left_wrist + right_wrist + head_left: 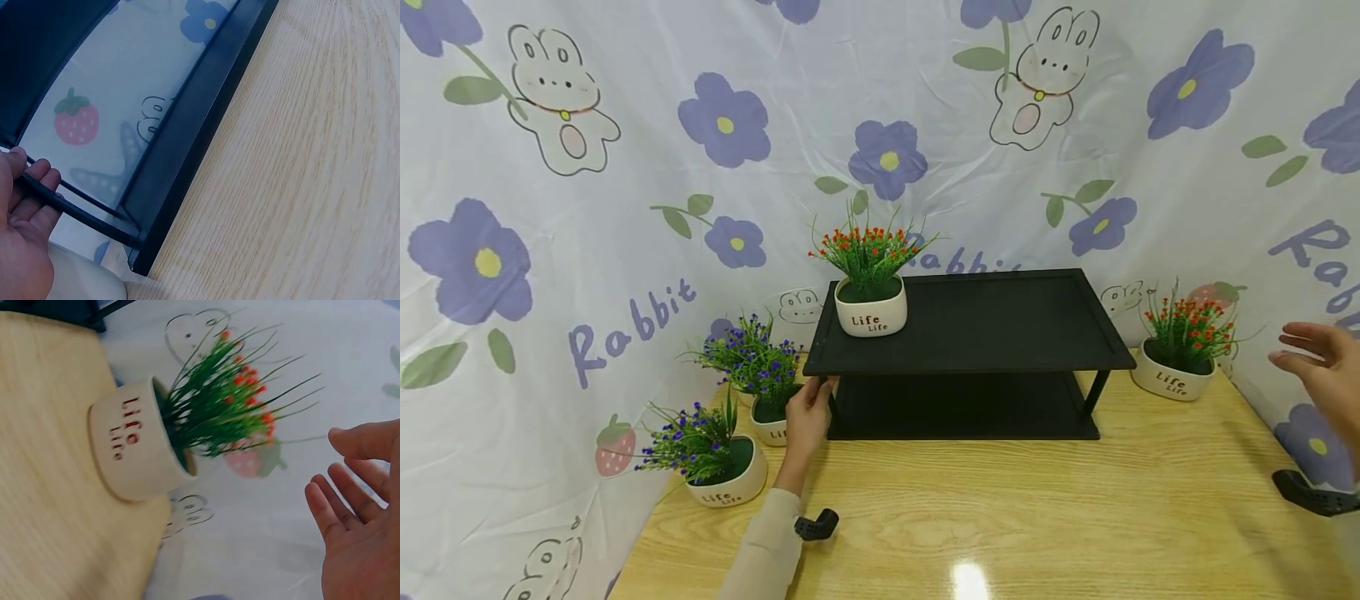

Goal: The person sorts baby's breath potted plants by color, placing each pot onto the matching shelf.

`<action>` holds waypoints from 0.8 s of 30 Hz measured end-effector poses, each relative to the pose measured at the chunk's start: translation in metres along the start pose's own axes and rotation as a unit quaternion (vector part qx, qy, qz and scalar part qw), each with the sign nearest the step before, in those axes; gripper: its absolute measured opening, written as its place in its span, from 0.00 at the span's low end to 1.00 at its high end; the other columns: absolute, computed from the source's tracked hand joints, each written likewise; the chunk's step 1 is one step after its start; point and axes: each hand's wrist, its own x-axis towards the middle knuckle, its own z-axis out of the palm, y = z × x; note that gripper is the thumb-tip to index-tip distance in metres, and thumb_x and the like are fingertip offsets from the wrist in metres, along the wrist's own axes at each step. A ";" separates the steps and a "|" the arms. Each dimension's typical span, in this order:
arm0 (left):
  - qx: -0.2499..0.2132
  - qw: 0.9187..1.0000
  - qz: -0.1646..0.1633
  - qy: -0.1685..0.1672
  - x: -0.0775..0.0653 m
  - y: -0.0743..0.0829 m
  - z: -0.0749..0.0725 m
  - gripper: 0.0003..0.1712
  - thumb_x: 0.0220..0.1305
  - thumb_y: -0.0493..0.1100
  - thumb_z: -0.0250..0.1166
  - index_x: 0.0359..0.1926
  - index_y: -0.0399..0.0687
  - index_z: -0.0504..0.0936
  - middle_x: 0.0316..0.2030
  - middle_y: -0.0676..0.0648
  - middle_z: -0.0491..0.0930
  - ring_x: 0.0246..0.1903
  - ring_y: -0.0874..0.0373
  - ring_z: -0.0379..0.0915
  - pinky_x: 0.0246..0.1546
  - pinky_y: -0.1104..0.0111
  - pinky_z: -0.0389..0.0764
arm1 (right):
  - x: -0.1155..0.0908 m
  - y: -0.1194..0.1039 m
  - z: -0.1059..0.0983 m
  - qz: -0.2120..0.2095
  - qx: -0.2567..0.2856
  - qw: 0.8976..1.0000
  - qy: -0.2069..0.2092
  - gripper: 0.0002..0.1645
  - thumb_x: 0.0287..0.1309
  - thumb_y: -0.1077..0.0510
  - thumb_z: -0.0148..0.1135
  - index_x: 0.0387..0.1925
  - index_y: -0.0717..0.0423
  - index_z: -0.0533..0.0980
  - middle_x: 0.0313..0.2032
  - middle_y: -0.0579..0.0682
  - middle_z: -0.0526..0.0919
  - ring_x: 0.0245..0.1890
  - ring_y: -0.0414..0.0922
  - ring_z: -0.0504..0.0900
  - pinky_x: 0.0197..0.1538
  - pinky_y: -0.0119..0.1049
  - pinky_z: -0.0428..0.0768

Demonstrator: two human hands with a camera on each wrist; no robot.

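Note:
A black two-tier shelf (pixel 1000 321) stands on the wooden table. My left hand (pixel 808 417) is at its front left corner, just under the top board. In the left wrist view the thumb and fingers of that hand (pixel 28 219) hold a thin black post (pixel 81 215) of the shelf. My right hand (pixel 1326 367) is raised in the air with fingers spread and nothing in it. Nearest to it is a white pot of red flowers (pixel 1176 367), on the table right of the shelf. The right wrist view shows this pot (pixel 140 440) apart from the hand (pixel 362 506).
Another pot of red flowers (pixel 872 312) stands on the shelf's top left. Several pots of purple flowers, such as the front one (pixel 730 479), crowd the table's left side, close to my left forearm. A patterned cloth (pixel 880 92) hangs behind and at both sides.

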 end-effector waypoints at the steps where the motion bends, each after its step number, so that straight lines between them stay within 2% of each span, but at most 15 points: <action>1: 0.001 1.000 0.000 0.001 0.000 0.000 0.000 0.16 0.84 0.44 0.57 0.61 0.48 0.86 0.24 0.41 0.74 0.14 0.67 0.60 0.21 0.71 0.66 | -0.002 0.004 0.001 0.010 -0.017 1.000 -0.008 0.28 0.75 0.68 0.58 0.66 0.38 0.72 0.47 0.16 0.72 0.43 0.14 0.73 0.46 0.07 0.70; 3: 0.004 1.000 0.001 0.003 0.000 -0.001 -0.001 0.16 0.84 0.43 0.57 0.61 0.47 0.87 0.30 0.38 0.81 0.19 0.66 0.65 0.26 0.72 0.69 | -0.004 0.011 0.003 0.026 -0.054 0.998 -0.033 0.30 0.77 0.64 0.58 0.73 0.41 0.67 0.49 0.15 0.68 0.51 0.17 0.72 0.48 0.06 0.69; 5: 0.009 1.000 0.002 0.004 -0.001 -0.001 -0.002 0.16 0.84 0.43 0.57 0.61 0.48 0.87 0.39 0.34 0.86 0.25 0.59 0.72 0.32 0.71 0.72 | -0.007 0.019 0.006 0.041 -0.071 0.995 -0.054 0.36 0.79 0.60 0.58 0.81 0.53 0.59 0.54 0.16 0.66 0.64 0.24 0.71 0.52 0.07 0.68; 7: 0.013 1.000 0.004 0.003 -0.001 -0.002 -0.002 0.16 0.84 0.43 0.58 0.62 0.48 0.86 0.51 0.36 0.88 0.36 0.55 0.80 0.41 0.69 0.77 | -0.009 0.026 0.011 0.060 -0.084 0.992 -0.072 0.40 0.80 0.57 0.56 0.84 0.58 0.52 0.66 0.29 0.70 0.77 0.35 0.64 0.58 0.07 0.67; 8: 0.013 1.000 0.005 0.002 -0.001 -0.002 -0.002 0.16 0.84 0.43 0.58 0.62 0.48 0.87 0.54 0.37 0.88 0.42 0.52 0.82 0.46 0.67 0.79 | -0.009 0.029 0.013 0.068 -0.092 0.990 -0.078 0.43 0.81 0.55 0.55 0.85 0.62 0.48 0.73 0.39 0.69 0.82 0.40 0.59 0.63 0.09 0.66; 9: 0.012 1.000 0.007 0.000 0.000 -0.002 -0.002 0.16 0.84 0.43 0.58 0.63 0.48 0.86 0.56 0.37 0.88 0.45 0.48 0.84 0.49 0.63 0.80 | -0.009 0.032 0.016 0.077 -0.102 0.988 -0.087 0.46 0.81 0.53 0.54 0.85 0.66 0.43 0.79 0.48 0.63 0.85 0.46 0.52 0.70 0.13 0.63; 11: 0.008 1.000 0.013 -0.001 0.001 -0.003 -0.002 0.17 0.84 0.44 0.58 0.63 0.48 0.86 0.60 0.39 0.87 0.57 0.46 0.84 0.58 0.56 0.82 | -0.007 0.037 0.022 0.100 -0.105 0.984 -0.103 0.51 0.81 0.49 0.54 0.85 0.67 0.38 0.85 0.63 0.47 0.87 0.56 0.44 0.82 0.30 0.57; 12: 0.005 1.000 0.015 -0.001 0.001 -0.003 -0.002 0.17 0.84 0.44 0.58 0.64 0.48 0.86 0.60 0.40 0.87 0.59 0.46 0.84 0.61 0.52 0.82 | -0.006 0.040 0.025 0.111 -0.105 0.982 -0.115 0.53 0.81 0.47 0.54 0.84 0.68 0.35 0.85 0.68 0.38 0.86 0.62 0.41 0.85 0.42 0.53; 14: 0.001 1.000 0.020 -0.001 0.002 -0.003 -0.002 0.18 0.84 0.45 0.58 0.64 0.47 0.86 0.61 0.38 0.86 0.62 0.44 0.83 0.65 0.46 0.81 | -0.002 0.043 0.029 0.132 -0.095 0.977 -0.137 0.58 0.80 0.44 0.55 0.83 0.69 0.30 0.83 0.72 0.31 0.83 0.71 0.35 0.83 0.65 0.47; 15: 0.000 1.000 0.021 -0.001 0.002 -0.003 -0.002 0.18 0.84 0.45 0.58 0.65 0.47 0.85 0.61 0.38 0.86 0.62 0.43 0.82 0.65 0.45 0.80 | -0.001 0.045 0.032 0.143 -0.089 0.975 -0.147 0.60 0.80 0.43 0.56 0.83 0.69 0.28 0.83 0.73 0.28 0.82 0.73 0.32 0.80 0.72 0.45; 17: 0.002 1.000 0.022 0.000 0.002 -0.003 -0.002 0.18 0.84 0.45 0.58 0.65 0.46 0.85 0.61 0.37 0.85 0.63 0.44 0.82 0.65 0.44 0.80 | 0.001 0.047 0.034 0.154 -0.073 0.971 -0.167 0.63 0.79 0.42 0.56 0.82 0.70 0.24 0.81 0.73 0.23 0.81 0.76 0.29 0.77 0.77 0.42; 22: 0.007 1.000 0.021 0.002 0.001 -0.003 0.000 0.18 0.84 0.41 0.57 0.65 0.44 0.85 0.61 0.35 0.85 0.62 0.42 0.82 0.64 0.43 0.81 | 0.002 0.051 0.043 0.171 -0.045 0.964 -0.197 0.67 0.78 0.42 0.59 0.81 0.65 0.19 0.80 0.71 0.17 0.79 0.77 0.24 0.76 0.78 0.38; 24: 0.004 1.000 0.023 -0.001 0.001 -0.004 0.000 0.18 0.84 0.40 0.57 0.66 0.44 0.84 0.62 0.35 0.85 0.63 0.41 0.82 0.64 0.43 0.81 | 0.002 0.052 0.048 0.179 -0.036 0.963 -0.197 0.68 0.77 0.42 0.60 0.82 0.61 0.18 0.80 0.70 0.16 0.79 0.77 0.23 0.76 0.79 0.38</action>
